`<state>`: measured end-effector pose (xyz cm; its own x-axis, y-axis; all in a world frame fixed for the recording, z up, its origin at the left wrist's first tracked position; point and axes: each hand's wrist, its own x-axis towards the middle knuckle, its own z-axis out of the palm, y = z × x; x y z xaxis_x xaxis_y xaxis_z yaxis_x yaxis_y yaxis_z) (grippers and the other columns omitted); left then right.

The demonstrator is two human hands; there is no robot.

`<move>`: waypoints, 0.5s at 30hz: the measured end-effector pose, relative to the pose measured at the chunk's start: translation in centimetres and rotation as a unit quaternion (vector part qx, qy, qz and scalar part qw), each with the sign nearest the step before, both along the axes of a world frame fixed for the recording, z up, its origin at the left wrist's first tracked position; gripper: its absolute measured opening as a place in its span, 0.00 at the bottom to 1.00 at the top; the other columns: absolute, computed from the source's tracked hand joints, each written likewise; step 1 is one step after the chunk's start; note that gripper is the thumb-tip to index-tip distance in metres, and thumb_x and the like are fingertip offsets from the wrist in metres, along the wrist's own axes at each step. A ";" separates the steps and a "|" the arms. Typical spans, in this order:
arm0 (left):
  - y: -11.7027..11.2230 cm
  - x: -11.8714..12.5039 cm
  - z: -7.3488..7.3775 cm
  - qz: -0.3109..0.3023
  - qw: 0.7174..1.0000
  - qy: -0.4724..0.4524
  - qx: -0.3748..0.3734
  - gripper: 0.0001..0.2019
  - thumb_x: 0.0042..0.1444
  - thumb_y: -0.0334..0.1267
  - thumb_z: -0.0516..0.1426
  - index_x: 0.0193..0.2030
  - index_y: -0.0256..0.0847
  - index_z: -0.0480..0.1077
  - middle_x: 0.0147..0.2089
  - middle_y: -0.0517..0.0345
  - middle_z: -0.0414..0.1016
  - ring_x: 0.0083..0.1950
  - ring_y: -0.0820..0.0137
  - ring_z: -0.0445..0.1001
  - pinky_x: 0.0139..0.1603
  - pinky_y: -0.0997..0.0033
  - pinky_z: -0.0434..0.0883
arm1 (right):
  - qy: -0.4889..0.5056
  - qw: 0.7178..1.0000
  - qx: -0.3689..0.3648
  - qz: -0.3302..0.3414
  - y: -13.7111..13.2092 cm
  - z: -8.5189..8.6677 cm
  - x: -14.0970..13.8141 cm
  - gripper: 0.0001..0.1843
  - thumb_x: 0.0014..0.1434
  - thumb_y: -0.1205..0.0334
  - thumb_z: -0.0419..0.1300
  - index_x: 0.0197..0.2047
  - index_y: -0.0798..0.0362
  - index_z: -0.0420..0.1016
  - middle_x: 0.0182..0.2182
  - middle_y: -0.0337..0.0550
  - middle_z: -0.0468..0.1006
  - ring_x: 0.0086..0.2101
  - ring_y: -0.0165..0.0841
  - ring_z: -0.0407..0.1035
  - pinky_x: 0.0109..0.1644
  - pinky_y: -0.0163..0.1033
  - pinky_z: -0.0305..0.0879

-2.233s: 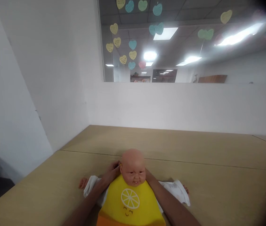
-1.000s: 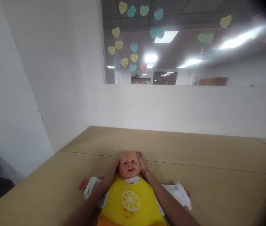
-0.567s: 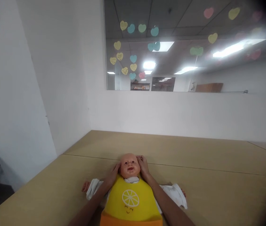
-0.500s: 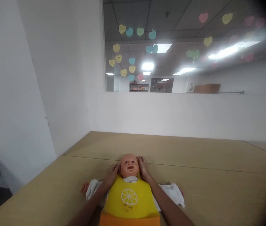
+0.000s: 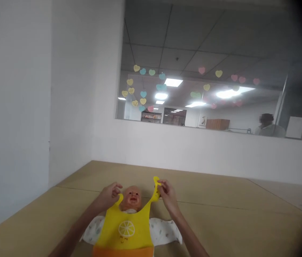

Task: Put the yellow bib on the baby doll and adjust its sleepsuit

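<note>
A baby doll [image 5: 132, 197] in a white patterned outfit lies face up on the wooden table, arms out to the sides. Over its chest is a yellow bib [image 5: 137, 223] with a white citrus slice and an orange lower edge. My right hand [image 5: 167, 194] pinches one neck strap, raised beside the doll's head with its holes showing. At the other strap, my left hand [image 5: 110, 195] has curled fingers against the strap's end; the exact grip is partly hidden. Both straps are apart, one on each side of the head.
The wooden table [image 5: 215, 221] runs back to a white wall [image 5: 193, 155], with another wall [image 5: 72, 92] on the left. Heart-shaped notes dot the window [image 5: 183, 96] above. A person [image 5: 268, 126] appears in the glass at right.
My hands have moved from the sides of the doll's head outward. The bib's straps are now spread, the right one lifted. The camera view has shifted, bringing a person into sight.
</note>
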<state>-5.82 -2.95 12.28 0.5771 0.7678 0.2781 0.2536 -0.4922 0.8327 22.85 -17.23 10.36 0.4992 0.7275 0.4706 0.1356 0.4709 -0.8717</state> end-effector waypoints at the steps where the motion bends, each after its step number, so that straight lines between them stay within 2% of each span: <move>1: -1.8 0.1 2.1 -0.020 1.000 -0.022 -0.003 0.18 0.46 0.42 0.62 0.45 0.41 0.74 0.38 0.53 0.79 0.42 0.59 0.77 0.47 0.60 0.74 | -0.035 0.999 0.013 0.003 -1.9 2.3 0.1 0.32 0.55 0.34 0.68 0.46 0.55 0.72 0.32 0.44 0.76 0.30 0.35 0.69 0.27 0.33 0.66; 5: -9.2 0.9 9.8 -0.104 0.989 -0.107 -0.002 0.17 0.52 0.46 0.67 0.46 0.40 0.77 0.47 0.48 0.80 0.49 0.58 0.78 0.51 0.61 0.75 | -0.159 0.984 0.076 -0.036 -10.3 10.5 0.2 0.24 0.67 0.40 0.66 0.50 0.52 0.73 0.36 0.46 0.77 0.31 0.33 0.71 0.29 0.31 0.71; 7: -12.3 1.6 12.7 -0.148 0.980 -0.136 0.003 0.17 0.55 0.47 0.67 0.46 0.40 0.77 0.49 0.48 0.80 0.50 0.58 0.78 0.53 0.61 0.75 | -0.203 0.970 0.105 -0.078 -14.2 13.5 0.3 0.20 0.68 0.44 0.67 0.50 0.51 0.74 0.38 0.47 0.78 0.32 0.34 0.73 0.30 0.31 0.72; 9: -14.6 3.1 15.0 -0.190 0.971 -0.147 0.005 0.16 0.58 0.47 0.66 0.47 0.40 0.76 0.50 0.48 0.80 0.51 0.58 0.79 0.54 0.60 0.75 | -0.226 0.955 0.137 -0.135 -17.3 15.8 1.0 0.19 0.66 0.46 0.69 0.49 0.51 0.76 0.40 0.50 0.80 0.35 0.36 0.76 0.31 0.31 0.74; 11: -15.8 5.9 16.1 -0.226 0.960 -0.165 0.002 0.15 0.58 0.46 0.66 0.46 0.40 0.75 0.51 0.48 0.79 0.50 0.59 0.79 0.53 0.61 0.75 | -0.217 0.948 0.141 -0.183 -19.4 17.1 3.0 0.22 0.63 0.44 0.71 0.49 0.51 0.77 0.43 0.53 0.80 0.38 0.39 0.78 0.34 0.33 0.76; 12: -16.1 7.8 16.1 -0.243 0.954 -0.176 -0.001 0.14 0.58 0.46 0.66 0.46 0.40 0.75 0.51 0.48 0.79 0.49 0.60 0.79 0.52 0.62 0.75 | -0.204 0.950 0.124 -0.202 -20.1 17.3 4.5 0.24 0.61 0.43 0.73 0.50 0.51 0.77 0.45 0.53 0.80 0.40 0.40 0.78 0.34 0.34 0.76; 13: -16.1 9.9 15.6 -0.258 0.947 -0.189 -0.005 0.14 0.58 0.44 0.66 0.46 0.39 0.74 0.50 0.48 0.79 0.49 0.61 0.79 0.52 0.63 0.75 | -0.188 0.953 0.094 -0.218 -20.6 17.2 6.3 0.27 0.58 0.41 0.74 0.50 0.51 0.77 0.47 0.54 0.80 0.40 0.41 0.79 0.34 0.34 0.76; 15: -15.8 14.1 13.6 -0.284 0.943 -0.174 -0.010 0.16 0.58 0.40 0.65 0.51 0.38 0.71 0.49 0.47 0.79 0.50 0.63 0.78 0.51 0.64 0.75 | -0.165 0.957 -0.001 -0.240 -21.0 15.8 10.3 0.32 0.51 0.37 0.75 0.48 0.52 0.77 0.46 0.53 0.80 0.38 0.41 0.78 0.31 0.34 0.74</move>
